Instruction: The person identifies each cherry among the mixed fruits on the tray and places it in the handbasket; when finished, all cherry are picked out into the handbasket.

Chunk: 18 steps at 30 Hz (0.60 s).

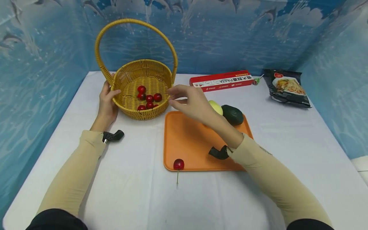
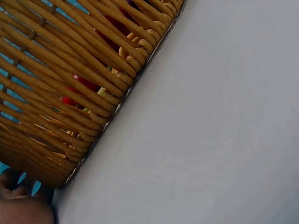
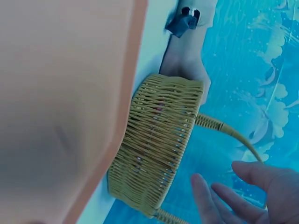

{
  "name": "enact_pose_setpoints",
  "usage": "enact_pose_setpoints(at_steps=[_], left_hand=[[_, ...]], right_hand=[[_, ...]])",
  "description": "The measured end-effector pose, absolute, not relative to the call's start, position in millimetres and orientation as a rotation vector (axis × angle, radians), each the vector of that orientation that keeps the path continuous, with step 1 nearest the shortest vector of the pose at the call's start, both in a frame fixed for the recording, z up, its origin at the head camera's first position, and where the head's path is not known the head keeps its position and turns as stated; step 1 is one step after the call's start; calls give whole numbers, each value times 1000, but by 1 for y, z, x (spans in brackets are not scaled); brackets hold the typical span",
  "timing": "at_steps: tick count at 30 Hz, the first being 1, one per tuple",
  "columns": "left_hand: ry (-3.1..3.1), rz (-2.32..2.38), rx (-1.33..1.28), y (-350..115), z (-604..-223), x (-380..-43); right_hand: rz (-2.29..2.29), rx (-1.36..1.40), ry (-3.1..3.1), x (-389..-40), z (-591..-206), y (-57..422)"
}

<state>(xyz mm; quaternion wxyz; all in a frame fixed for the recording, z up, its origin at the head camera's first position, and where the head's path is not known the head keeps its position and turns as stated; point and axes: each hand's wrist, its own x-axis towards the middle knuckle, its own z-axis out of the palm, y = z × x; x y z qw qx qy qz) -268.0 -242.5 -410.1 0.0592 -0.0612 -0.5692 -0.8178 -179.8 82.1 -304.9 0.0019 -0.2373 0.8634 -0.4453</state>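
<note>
A yellow wicker basket [image 1: 143, 68] with a tall arched handle stands at the back left of the table. Several red cherries [image 1: 149, 98] lie on its floor. My left hand [image 1: 107, 102] holds the basket's left side, the thumb over the rim and the fingers behind the wall. Close to the right rim hovers my right hand [image 1: 191, 100]; in the right wrist view its thumb and fingers stand apart with nothing between them. One cherry [image 1: 179, 164] sits at the front rim of the orange tray [image 1: 187, 140], its stem pointing toward me.
On the tray's back right lie a dark green avocado [image 1: 233, 115] and a yellow-green fruit [image 1: 216, 107], partly behind my right arm. Behind are a red pasta box [image 1: 222, 80], a wrapped lollipop [image 1: 256, 81] and a black noodle packet [image 1: 288, 88]. A blue curtain [image 1: 207, 38] encloses the table.
</note>
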Motion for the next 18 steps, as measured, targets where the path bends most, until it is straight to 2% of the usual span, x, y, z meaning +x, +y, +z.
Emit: enact_pose_setpoints(at_steps=[18], left_hand=[[-1711,-2495,-167,-241,-410,-269]], right_hand=[[-1254,-724,2658,-140,-321,114]])
